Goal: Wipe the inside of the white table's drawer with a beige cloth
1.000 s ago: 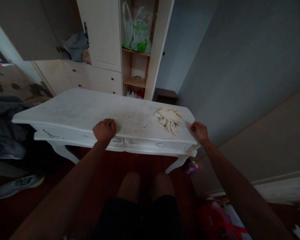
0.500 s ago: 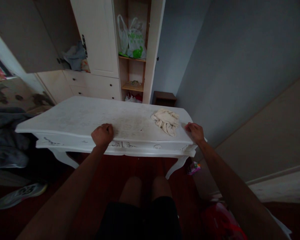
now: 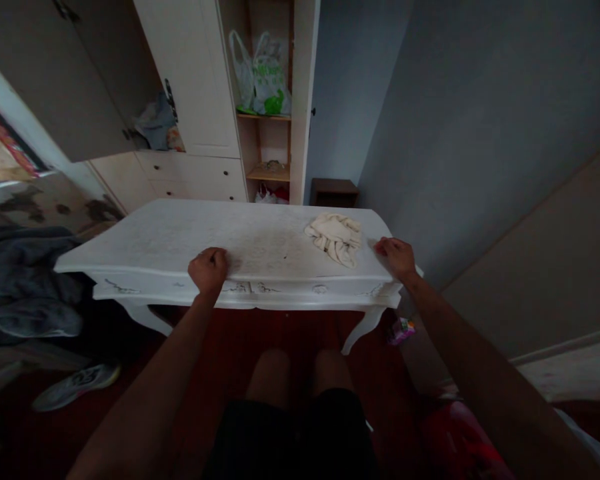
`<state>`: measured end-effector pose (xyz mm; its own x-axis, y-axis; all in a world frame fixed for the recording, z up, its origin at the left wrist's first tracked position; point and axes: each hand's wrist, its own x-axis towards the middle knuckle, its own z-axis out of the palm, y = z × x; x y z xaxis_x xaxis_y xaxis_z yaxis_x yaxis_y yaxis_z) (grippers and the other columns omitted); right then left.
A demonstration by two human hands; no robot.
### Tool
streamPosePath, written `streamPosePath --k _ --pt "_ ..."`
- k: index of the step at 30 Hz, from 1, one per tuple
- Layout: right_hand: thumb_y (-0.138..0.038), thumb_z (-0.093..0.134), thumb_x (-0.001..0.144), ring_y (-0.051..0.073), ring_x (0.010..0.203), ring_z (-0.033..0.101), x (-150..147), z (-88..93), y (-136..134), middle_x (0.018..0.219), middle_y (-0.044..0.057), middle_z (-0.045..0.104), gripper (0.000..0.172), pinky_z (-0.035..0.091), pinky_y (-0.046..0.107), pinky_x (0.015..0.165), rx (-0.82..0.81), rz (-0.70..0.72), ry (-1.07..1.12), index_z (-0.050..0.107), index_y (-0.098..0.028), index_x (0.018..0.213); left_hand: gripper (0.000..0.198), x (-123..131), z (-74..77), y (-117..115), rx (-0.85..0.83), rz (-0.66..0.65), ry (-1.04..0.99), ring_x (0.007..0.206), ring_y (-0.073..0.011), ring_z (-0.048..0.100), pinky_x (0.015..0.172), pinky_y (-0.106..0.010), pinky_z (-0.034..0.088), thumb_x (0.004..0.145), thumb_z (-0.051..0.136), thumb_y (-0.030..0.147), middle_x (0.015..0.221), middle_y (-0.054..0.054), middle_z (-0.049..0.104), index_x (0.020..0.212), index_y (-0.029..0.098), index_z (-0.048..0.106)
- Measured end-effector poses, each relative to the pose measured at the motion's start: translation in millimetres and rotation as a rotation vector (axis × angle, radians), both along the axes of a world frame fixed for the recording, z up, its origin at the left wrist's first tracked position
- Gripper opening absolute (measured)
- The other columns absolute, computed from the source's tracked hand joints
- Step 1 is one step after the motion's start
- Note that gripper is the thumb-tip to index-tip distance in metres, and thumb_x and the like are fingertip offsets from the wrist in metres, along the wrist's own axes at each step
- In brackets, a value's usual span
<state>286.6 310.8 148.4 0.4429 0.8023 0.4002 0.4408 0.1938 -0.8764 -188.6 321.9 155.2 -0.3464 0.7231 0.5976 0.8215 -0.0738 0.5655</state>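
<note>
A white table (image 3: 180,230) with carved drawer fronts stands before me, its top smudged grey. My left hand (image 3: 209,269) rests as a closed fist on the front edge, left of centre, with nothing seen in it. Near the right end of the top, my right hand (image 3: 396,256) has its fingers curled together; whatever they may hold is hidden. A crumpled cream cloth (image 3: 335,233) lies on the table just left of my right hand, apart from it.
Behind the table is a white wardrobe (image 3: 200,87) with open doors and a plastic bag (image 3: 270,83) on a shelf. Grey clothing (image 3: 35,280) is heaped at left, above a shoe (image 3: 77,387). A small brown cabinet (image 3: 334,189) stands by the wall.
The view has shifted slightly, so the table appears a little further right. Both hands keep their curled shape and places on the table; the cloth has not visibly moved on it.
</note>
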Motion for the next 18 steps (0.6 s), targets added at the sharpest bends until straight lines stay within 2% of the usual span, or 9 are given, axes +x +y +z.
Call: streamPosePath --k 4,6,8,10,13,15,18 --pt "-0.046 0.060 0.078 0.016 0.060 0.059 0.5 -0.3 0.4 0.061 0.001 0.066 0.032 0.050 0.030 0.066 0.000 -0.002 -0.021 0.067 -0.019 0.061 0.035 15.0 5.4 -13.4 0.125 -0.034 -0.349 0.082 -0.0198 0.069 0.077 -0.031 0.052 0.076 0.039 0.022 0.081 -0.008 0.075 0.077 0.016 0.073" --pt "-0.046 0.059 0.078 0.016 0.060 0.060 0.1 0.5 0.1 0.061 0.001 0.066 0.033 0.050 0.030 0.066 0.002 -0.001 -0.019 0.067 -0.019 0.061 0.031 30.2 6.8 -31.4 0.149 -0.105 -0.576 0.084 -0.0200 0.069 0.080 -0.033 0.054 0.074 0.042 0.023 0.081 -0.008 0.075 0.076 0.015 0.071" --pt "-0.046 0.058 0.078 0.016 0.061 0.060 -0.9 1.7 -0.6 0.061 0.001 0.067 0.033 0.050 0.029 0.065 -0.001 -0.003 -0.020 0.067 -0.020 0.061 0.027 48.8 5.6 -55.0 0.075 -0.214 -0.851 0.083 -0.0202 0.070 0.081 -0.034 0.056 0.074 0.044 0.023 0.082 -0.008 0.075 0.077 0.015 0.070" --pt "-0.045 0.058 0.079 0.016 0.061 0.061 -2.0 3.0 -1.4 0.061 0.001 0.067 0.033 0.050 0.030 0.065 -0.005 -0.008 -0.036 0.067 -0.020 0.061 0.023 68.7 1.1 -78.7 -0.137 -0.405 -1.093 0.083 -0.0206 0.071 0.083 -0.036 0.056 0.075 0.047 0.023 0.084 -0.008 0.075 0.078 0.016 0.069" --pt "-0.044 0.057 0.081 0.017 0.061 0.061 -2.7 3.7 -2.1 0.061 0.001 0.067 0.033 0.050 0.031 0.067 -0.006 -0.010 -0.067 0.068 -0.020 0.061 0.022 97.6 -12.0 -101.8 -0.622 -0.716 -1.311 0.089 -0.0235 0.072 0.085 -0.037 0.056 0.076 0.057 0.023 0.095 -0.012 0.075 0.092 0.015 0.070" --pt "-0.043 0.056 0.082 0.017 0.061 0.062 -2.2 2.6 -1.7 0.062 0.002 0.067 0.033 0.050 0.031 0.067 -0.003 -0.014 -0.068 0.068 -0.019 0.062 0.029 114.5 -23.1 -105.3 -0.878 -0.799 -1.410 0.090 -0.0251 0.072 0.086 -0.039 0.055 0.079 0.059 0.026 0.104 -0.015 0.074 0.104 0.015 0.067" --pt "-0.041 0.056 0.082 0.016 0.061 0.062 -0.1 -0.6 0.2 0.063 0.002 0.067 0.032 0.050 0.030 0.066 0.013 -0.015 -0.068 0.067 -0.019 0.061 0.028 134.8 -38.4 -97.1 -1.032 -0.809 -1.522 0.089 -0.0252 0.072 0.089 -0.039 0.054 0.085 0.056 0.031 0.108 -0.018 0.072 0.104 0.012 0.064"
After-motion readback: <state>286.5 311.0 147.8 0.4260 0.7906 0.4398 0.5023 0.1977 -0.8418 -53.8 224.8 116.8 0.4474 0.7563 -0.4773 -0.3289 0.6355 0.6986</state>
